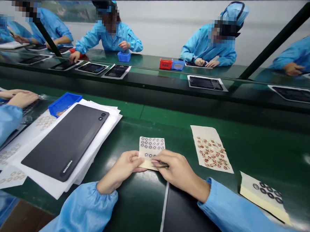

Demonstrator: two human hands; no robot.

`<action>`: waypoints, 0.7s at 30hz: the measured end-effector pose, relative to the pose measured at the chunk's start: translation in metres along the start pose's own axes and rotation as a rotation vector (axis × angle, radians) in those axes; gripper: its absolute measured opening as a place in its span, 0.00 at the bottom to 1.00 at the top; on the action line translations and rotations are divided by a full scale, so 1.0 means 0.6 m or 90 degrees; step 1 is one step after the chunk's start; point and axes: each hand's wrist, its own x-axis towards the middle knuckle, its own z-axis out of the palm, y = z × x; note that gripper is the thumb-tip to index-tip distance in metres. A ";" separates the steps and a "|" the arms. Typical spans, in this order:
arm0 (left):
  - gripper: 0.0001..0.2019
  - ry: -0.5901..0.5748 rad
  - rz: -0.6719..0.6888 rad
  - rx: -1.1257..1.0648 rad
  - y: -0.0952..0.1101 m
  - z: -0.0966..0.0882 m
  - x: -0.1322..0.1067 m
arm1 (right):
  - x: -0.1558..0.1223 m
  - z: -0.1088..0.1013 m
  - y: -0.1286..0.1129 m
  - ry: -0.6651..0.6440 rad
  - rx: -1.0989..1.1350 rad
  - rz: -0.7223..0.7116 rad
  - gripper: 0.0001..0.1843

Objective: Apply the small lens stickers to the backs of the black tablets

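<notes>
My left hand (pixel 127 163) is pinching the sticker sheet (pixel 149 150) lower left, my right hand (pixel 179 171) gripping a slim tool (pixel 165 165) lower right.

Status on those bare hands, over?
Left hand: holding small white rectangular sheet with black rings. Right hand: pinching slim dark tool at sheet's edge. Right fingers hide part of sheet.

Beyond the long, glossy dark-green worktable (pixel 139 206), two slanted dark struts (pixel 278 41) rise before a smooth, pale grey-white wall (pixel 162 29).

Room ahead, tablet (pixel 66 142) at left
</notes>
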 end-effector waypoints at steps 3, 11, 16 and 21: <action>0.30 0.012 0.014 0.015 -0.006 0.004 0.001 | 0.035 0.014 -0.003 0.020 0.050 0.077 0.08; 0.35 0.025 0.025 0.029 -0.005 0.002 0.002 | 0.049 -0.007 0.000 0.108 0.076 0.184 0.08; 0.33 0.170 0.079 0.216 0.010 -0.012 -0.002 | -0.054 -0.070 0.019 0.106 0.193 0.230 0.16; 0.30 0.383 0.196 0.696 0.016 -0.018 -0.021 | -0.188 -0.112 0.044 0.142 0.148 0.310 0.18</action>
